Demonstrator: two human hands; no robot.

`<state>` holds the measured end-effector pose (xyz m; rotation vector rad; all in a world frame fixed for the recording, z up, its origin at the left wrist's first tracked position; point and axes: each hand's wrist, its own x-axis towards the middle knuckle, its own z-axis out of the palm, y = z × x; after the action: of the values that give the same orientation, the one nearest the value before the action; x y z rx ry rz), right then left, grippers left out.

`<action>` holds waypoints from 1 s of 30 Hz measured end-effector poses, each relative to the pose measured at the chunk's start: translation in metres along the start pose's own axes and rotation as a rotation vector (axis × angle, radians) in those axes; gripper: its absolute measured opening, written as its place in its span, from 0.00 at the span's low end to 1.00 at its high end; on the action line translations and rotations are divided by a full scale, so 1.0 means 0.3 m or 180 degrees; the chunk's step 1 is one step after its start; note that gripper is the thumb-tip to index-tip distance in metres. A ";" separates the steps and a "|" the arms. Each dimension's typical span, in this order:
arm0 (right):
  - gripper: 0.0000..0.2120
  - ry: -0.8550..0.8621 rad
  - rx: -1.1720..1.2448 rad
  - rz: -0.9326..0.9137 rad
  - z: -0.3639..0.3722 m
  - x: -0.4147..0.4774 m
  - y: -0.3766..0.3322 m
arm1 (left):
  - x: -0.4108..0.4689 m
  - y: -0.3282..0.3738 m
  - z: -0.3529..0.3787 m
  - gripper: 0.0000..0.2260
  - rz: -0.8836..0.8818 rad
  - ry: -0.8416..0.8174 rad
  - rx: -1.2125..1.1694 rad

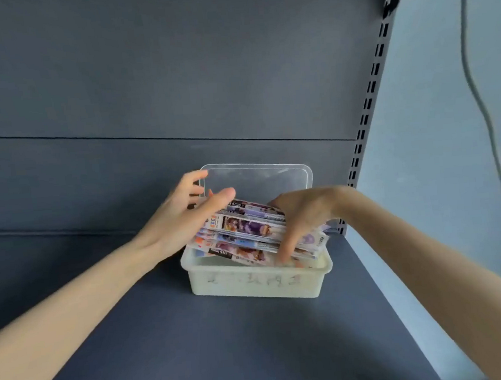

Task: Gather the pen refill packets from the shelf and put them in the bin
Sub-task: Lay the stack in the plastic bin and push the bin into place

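Note:
A white translucent bin stands on the dark blue shelf, with its clear lid raised behind it. A stack of several colourful pen refill packets lies tilted inside the bin. My left hand rests on the stack's left end, fingers spread, thumb on top. My right hand grips the stack's right end, with its fingers reaching down over the packets' front edge into the bin.
The shelf's dark back panel rises behind the bin. A slotted upright runs along the right, next to a pale wall with a hanging cable.

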<state>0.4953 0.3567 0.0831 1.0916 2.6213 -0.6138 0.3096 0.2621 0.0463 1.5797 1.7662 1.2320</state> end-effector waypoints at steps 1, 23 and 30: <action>0.26 -0.0055 -0.0080 -0.0041 0.003 0.008 -0.002 | -0.012 0.001 0.013 0.30 0.0175 -0.0002 0.0369; 0.21 0.0662 -0.0051 -0.0272 0.196 -0.071 0.032 | 0.013 -0.055 0.014 0.19 0.0773 -0.1719 0.2422; 0.23 0.0747 0.0210 -0.0164 0.178 -0.054 0.000 | 0.068 -0.058 -0.004 0.15 0.0641 -0.1810 0.2323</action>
<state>0.5096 0.3219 0.0419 1.1842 2.8547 -0.6210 0.2949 0.2822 0.0366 2.2534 1.7653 0.1110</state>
